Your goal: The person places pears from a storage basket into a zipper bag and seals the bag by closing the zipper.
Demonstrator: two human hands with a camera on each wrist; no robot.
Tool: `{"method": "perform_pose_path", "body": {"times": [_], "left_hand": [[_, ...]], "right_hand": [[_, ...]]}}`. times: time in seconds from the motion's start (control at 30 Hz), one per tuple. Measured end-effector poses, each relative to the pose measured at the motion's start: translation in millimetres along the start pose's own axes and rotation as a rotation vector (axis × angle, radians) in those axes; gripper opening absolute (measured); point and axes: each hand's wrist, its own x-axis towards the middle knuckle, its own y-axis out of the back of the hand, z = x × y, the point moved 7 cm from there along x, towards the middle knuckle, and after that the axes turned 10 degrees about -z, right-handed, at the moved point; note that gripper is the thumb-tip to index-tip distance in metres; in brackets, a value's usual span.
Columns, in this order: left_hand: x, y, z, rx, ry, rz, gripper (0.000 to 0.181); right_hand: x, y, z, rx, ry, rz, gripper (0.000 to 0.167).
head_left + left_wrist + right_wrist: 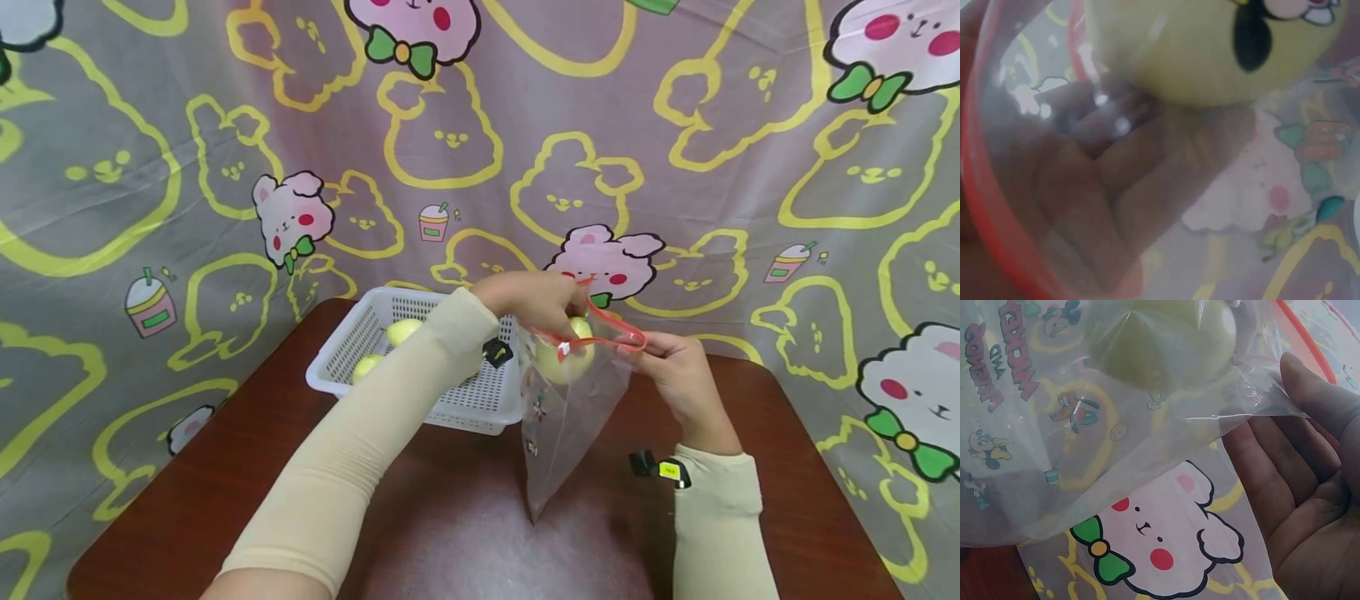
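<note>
A clear plastic zip bag (573,433) with a red strip along its mouth and cartoon prints hangs over the table's middle. My left hand (536,298) reaches into the mouth and grips a pale yellow-green round fruit (558,365). In the left wrist view, fingers (1166,169) lie against the underside of the fruit (1210,62), seen through the plastic. My right hand (675,371) pinches the right side of the bag's mouth. In the right wrist view, its thumb (1313,390) presses the bag's edge against the fingers beneath.
A white perforated plastic basket (330,385) stands left of the bag. Inside it lie yellow fruits (403,331), partly hidden by the left forearm. The dark red-brown table (465,517) meets a patterned grey curtain (487,208) at the back and sides.
</note>
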Motion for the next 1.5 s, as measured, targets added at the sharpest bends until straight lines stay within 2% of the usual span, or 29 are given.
{"method": "perform_pose_path", "body": {"times": [0.2, 0.3, 0.47, 0.67, 0.8, 0.93, 1.03, 1.1, 1.2, 1.3, 1.4, 1.5], "left_hand": [[7.6, -4.6, -5.2, 0.028, 0.054, -0.117, 0.036], [10.6, -8.1, -7.7, 0.040, 0.056, -0.167, 0.026], [14.3, -17.1, -11.5, -0.036, 0.044, -0.231, 0.013], [19.3, -28.9, -14.7, -0.064, 0.027, -0.279, 0.012], [24.0, -38.1, -17.8, -0.046, 0.024, -0.325, 0.032], [28.0, -45.1, -19.2, 0.043, 0.007, -0.360, 0.062], [28.4, -50.1, -17.0, 0.067, 0.015, -0.396, 0.076], [28.5, -54.8, -14.9, 0.057, 0.030, -0.430, 0.080], [28.7, -62.5, -12.0, 0.059, 0.050, -0.485, 0.076], [28.1, -67.5, -10.7, 0.099, 0.064, -0.498, 0.071], [24.1, -76.6, -8.9, -0.037, 0.070, -0.548, 0.048], [19.2, -85.8, -8.0, -0.252, 0.097, -0.582, 0.021]], "right_hand": [[1.0, -2, -2, -0.013, -0.006, -0.011, 0.017], [1.9, -4, -3, -0.015, -0.007, -0.023, 0.018], [2.9, -6, -4, -0.027, -0.016, -0.036, 0.019], [2.7, -8, -3, -0.046, -0.025, -0.035, 0.021], [2.8, -8, -3, -0.075, -0.033, -0.028, 0.023], [3.0, -8, -2, -0.107, -0.044, -0.021, 0.023], [2.9, -8, -2, -0.120, -0.049, -0.018, 0.023], [2.5, -9, -1, -0.126, -0.050, -0.019, 0.023], [2.3, -11, -1, -0.146, -0.055, -0.025, 0.024], [2.3, -12, 0, -0.164, -0.060, -0.029, 0.026], [2.5, -14, 0, -0.170, -0.048, -0.011, 0.026], [3.6, -17, -1, -0.126, -0.008, 0.036, 0.021]]}}
